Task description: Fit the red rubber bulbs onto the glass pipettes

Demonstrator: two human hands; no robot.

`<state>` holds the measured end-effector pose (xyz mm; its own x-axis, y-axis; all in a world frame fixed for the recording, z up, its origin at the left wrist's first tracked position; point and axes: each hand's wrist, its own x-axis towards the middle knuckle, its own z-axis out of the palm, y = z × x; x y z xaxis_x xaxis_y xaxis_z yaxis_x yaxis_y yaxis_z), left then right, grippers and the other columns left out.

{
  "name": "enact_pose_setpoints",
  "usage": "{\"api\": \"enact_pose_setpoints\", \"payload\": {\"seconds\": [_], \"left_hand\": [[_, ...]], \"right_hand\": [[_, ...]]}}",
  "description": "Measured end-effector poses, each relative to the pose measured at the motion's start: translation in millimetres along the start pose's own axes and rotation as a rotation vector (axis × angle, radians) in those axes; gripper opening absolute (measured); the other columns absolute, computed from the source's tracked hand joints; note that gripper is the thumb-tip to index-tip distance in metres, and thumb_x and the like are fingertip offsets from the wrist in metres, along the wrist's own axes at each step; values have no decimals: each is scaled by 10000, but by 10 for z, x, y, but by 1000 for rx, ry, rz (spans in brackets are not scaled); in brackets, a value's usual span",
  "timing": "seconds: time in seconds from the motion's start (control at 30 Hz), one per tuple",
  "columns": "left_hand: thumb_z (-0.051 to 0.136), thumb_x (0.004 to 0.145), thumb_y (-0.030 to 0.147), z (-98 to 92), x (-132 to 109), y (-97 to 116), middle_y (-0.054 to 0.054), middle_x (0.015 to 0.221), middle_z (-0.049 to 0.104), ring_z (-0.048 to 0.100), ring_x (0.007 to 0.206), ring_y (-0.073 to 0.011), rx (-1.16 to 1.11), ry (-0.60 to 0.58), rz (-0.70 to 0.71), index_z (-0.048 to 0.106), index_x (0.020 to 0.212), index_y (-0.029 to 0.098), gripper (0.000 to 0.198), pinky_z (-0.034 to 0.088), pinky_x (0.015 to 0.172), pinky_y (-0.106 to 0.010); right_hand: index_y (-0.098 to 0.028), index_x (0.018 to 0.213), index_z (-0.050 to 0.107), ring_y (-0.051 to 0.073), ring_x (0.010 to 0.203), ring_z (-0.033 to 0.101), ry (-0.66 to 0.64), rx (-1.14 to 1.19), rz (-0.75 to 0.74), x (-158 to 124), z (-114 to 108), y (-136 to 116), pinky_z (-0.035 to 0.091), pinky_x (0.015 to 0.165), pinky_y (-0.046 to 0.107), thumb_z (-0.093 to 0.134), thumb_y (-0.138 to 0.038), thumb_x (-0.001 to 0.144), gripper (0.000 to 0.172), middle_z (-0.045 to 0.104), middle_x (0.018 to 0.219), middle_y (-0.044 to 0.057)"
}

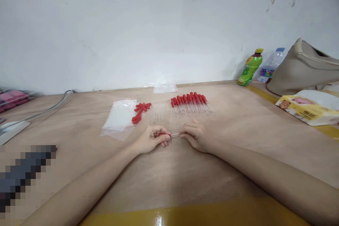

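Observation:
My left hand (156,138) pinches a red rubber bulb (164,135) between thumb and fingers. From the bulb a clear glass dropper tube (175,135) runs to the right, and the fingertips of my right hand (194,135) are closed on its far end. Just beyond the hands lies a row of loose clear tubes (157,112). To their left is a small pile of loose red bulbs (141,108). Several droppers with red bulbs fitted (189,103) lie side by side beyond my right hand, bulbs toward the wall.
Clear plastic bags (120,114) lie left of the bulbs; another bag (164,88) is by the wall. A green bottle (250,67), a water bottle (271,65), a beige handbag (296,65) and a yellow tissue pack (308,107) stand right. A grey cable (54,105) crosses the left side.

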<state>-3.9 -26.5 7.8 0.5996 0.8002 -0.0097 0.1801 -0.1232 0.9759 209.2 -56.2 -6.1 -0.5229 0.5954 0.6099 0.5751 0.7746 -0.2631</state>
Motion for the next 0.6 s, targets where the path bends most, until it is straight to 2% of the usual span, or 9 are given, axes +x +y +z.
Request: {"api": "enact_pose_setpoints", "payload": {"seconds": [0.23,0.43,0.6], "left_hand": [[653,678,336,48,5,-15,-11,581,604,546,503,-73,61,102,30,608,786,85,276,463,521,-206],[671,659,332,52,3,-32,-11,563,601,551,493,-81,48,101,25,612,806,79,299,467,514,-213],[674,654,337,57,-4,-20,-17,577,609,560,503,-88,30,96,32,610,807,79,307,475,521,-223]], "right_hand": [[-160,742,534,113,598,449,52,-63,85,-28,98,-112,321,639,270,418,-198,843,158,551,669,17],[-157,722,547,115,590,462,38,-85,71,-30,115,-110,318,630,270,375,-221,868,235,565,639,21],[-155,678,547,103,553,453,-2,-71,140,-20,91,-124,301,631,274,364,-240,874,281,573,608,9]]}}
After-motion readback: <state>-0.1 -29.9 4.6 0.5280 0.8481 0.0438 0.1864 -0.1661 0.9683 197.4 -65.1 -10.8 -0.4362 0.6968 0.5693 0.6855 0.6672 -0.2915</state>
